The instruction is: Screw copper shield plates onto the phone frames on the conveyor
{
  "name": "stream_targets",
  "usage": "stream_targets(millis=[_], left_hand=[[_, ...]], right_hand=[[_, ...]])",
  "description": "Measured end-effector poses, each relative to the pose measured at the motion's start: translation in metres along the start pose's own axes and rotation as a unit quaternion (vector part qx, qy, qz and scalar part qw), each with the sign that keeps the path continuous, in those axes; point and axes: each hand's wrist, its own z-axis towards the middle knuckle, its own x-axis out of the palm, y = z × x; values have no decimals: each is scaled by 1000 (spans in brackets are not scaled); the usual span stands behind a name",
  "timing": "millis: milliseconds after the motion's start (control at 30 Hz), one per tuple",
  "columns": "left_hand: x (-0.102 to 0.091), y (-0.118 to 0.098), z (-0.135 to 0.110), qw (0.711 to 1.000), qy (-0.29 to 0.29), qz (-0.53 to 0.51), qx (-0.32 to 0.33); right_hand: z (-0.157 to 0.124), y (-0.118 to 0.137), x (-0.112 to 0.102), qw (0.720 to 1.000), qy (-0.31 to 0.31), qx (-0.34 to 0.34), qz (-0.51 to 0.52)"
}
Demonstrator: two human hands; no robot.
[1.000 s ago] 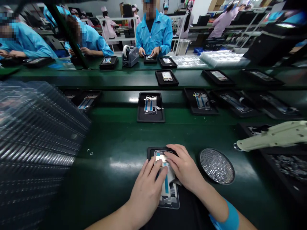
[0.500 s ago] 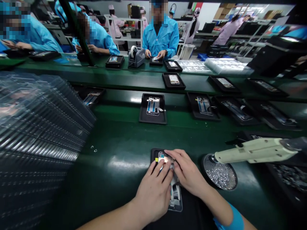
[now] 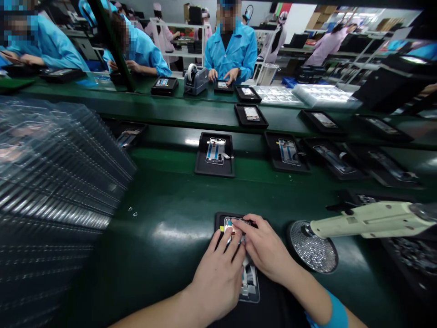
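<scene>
A phone frame with a metal inner plate and blue strips lies lengthwise in a black tray on the green belt. My left hand rests over its upper half, with fingers spread on the top end. My right hand comes in from the right, its fingertips pinched together at the same end beside my left fingers. Small blue and yellow tabs show between my fingers. Both hands hide most of the top of the frame, and what the fingertips touch exactly is too small to tell.
A pale green electric screwdriver hangs above a round perforated metal dish to my right. A stack of clear plastic trays rises on the left. Further black trays with phone frames sit on the belt ahead.
The screwdriver has swung in from the right and now hangs over the dish. My hands have drawn closer together at the top of the frame, covering more of it.
</scene>
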Motion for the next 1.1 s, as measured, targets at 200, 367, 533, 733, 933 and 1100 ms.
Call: stream_targets(millis=[200, 367, 533, 733, 933, 1100], left_hand=[[0, 5, 0, 998, -26, -64, -6], [-6, 19, 9, 991, -35, -113, -60], [1, 26, 20, 996, 14, -32, -79], [11, 12, 30, 999, -22, -5, -41], [11, 15, 33, 999, -11, -14, -46], [15, 19, 32, 998, 1, -33, -46]], right_hand=[[4, 4, -1, 995, 21, -52, -79], [-31, 4, -24, 978, -202, 12, 40], [-49, -32, -70, 783, -572, 242, -7], [-26, -95, -93, 765, -473, 357, 254], [-18, -68, -77, 799, -436, 297, 286], [-22, -54, -68, 783, -468, 260, 316]])
